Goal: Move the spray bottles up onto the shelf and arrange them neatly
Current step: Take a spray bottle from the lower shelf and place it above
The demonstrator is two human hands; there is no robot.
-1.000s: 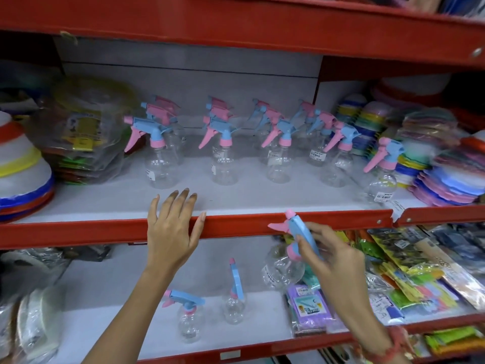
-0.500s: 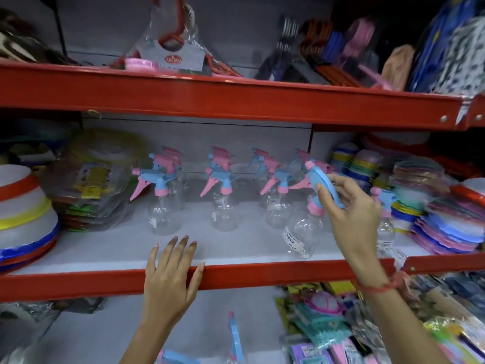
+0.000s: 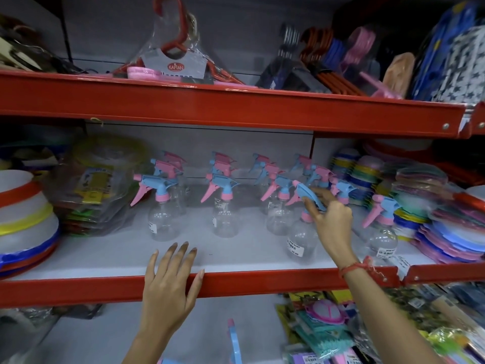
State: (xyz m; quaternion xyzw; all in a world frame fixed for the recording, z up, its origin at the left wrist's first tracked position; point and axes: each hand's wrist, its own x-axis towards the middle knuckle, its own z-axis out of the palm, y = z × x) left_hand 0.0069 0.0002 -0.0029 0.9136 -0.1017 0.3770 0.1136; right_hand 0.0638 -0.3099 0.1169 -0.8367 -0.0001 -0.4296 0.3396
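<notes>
Head view: right hand (image 3: 331,224) clasps a spray bottle (image 3: 301,240) by its trigger head, centre-right on the shelf (image 3: 236,283); left hand (image 3: 168,290) lies flat, released, on the edge.

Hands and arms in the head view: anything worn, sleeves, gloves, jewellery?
Both forearms are bare, with no sleeves in view and no gloves. The right hand has a red thread band with a knot tied at the wrist. The left hand shows no rings, watch or band; fingers bare.

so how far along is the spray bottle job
Mostly done: rows of spray bottles already stand on the middle shelf. In hand: the right hand is setting another bottle down at the front; the left hand rests on the shelf edge. Left: at least one bottle shows below.
</notes>
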